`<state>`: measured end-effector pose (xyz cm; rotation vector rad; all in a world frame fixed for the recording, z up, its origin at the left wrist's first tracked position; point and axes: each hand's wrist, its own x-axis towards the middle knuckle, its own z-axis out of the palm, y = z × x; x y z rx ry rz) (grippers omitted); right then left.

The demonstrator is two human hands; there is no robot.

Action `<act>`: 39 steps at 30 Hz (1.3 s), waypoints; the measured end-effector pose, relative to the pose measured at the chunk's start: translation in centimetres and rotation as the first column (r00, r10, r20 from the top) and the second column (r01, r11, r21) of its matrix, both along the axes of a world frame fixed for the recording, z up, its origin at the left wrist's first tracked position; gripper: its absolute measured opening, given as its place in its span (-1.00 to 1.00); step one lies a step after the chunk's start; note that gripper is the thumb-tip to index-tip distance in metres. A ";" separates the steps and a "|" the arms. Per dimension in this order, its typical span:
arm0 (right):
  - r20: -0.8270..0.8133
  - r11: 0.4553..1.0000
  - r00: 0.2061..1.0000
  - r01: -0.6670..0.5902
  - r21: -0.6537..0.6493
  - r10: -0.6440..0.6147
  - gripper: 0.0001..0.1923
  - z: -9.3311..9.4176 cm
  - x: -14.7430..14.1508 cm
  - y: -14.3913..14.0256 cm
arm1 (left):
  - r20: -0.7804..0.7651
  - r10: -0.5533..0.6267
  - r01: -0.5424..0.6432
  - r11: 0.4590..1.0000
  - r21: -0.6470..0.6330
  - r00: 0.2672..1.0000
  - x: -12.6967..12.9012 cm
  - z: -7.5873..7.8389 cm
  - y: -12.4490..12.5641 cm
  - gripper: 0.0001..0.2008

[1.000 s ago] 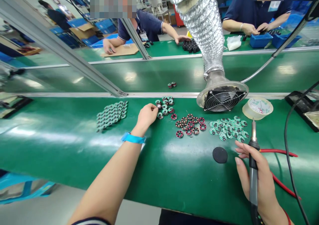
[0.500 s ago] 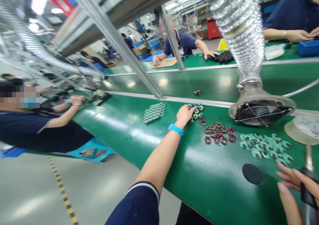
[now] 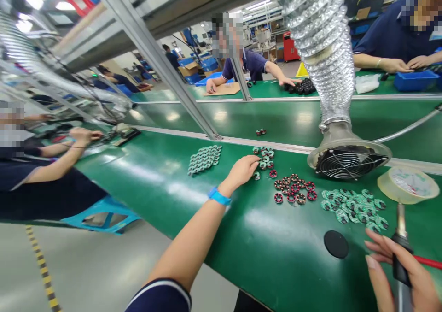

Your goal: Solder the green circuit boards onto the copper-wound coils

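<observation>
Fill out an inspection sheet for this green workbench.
Surface: glossy green tabletop.
Parts: green-topped rings by the left hand; red-and-black rings beside them; loose green boards; parts in neat rows farther left.
Clutter: black disc; tape roll.
Hands: left hand at the green-topped rings, grip unclear; right hand holds a soldering iron.
Cables: grey cable or hose behind the fan; red strip at right edge, cannot tell what.
Surroundings: co-workers nearby; blue stool.
</observation>
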<state>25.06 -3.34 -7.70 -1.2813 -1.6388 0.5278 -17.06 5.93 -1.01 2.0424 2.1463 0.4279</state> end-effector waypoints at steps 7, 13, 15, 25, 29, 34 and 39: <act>0.111 0.999 0.993 -0.034 0.005 0.033 -0.59 3.0 -1.2 -0.6 | -0.045 -0.106 0.108 0.993 0.048 0.993 -1.0 -2.0 -2.1 -0.25; 0.096 0.997 0.995 0.014 -0.076 -0.006 -0.61 3.4 -1.9 -0.9 | -0.129 -0.073 0.085 0.992 0.092 0.989 0.2 -3.0 0.7 -0.22; 0.113 0.999 0.994 0.020 -0.049 -0.015 -0.60 3.2 -1.8 -0.7 | -0.144 -0.046 0.063 0.992 0.112 0.989 0.4 -2.9 2.1 -0.18; 0.000 0.976 0.995 0.095 -0.197 -0.097 -0.64 4.1 -3.0 -1.2 | -0.125 -0.201 0.208 0.977 0.040 0.972 -0.9 -2.8 5.9 -0.30; 0.018 0.977 0.994 0.107 -0.182 -0.106 -0.64 4.1 -2.9 -1.2 | -0.117 -0.166 0.176 0.982 0.075 0.979 -1.2 -2.9 4.7 -0.39; 0.045 0.981 0.995 0.091 -0.169 -0.085 -0.63 4.6 -3.3 -1.3 | -0.137 -0.088 0.102 0.989 0.103 0.987 -0.8 -3.2 2.9 -0.37; 0.081 0.984 0.993 0.100 -0.150 -0.088 -0.65 5.1 -3.8 -1.3 | -0.184 -0.031 0.054 0.992 0.118 0.982 0.3 -3.4 3.6 -0.30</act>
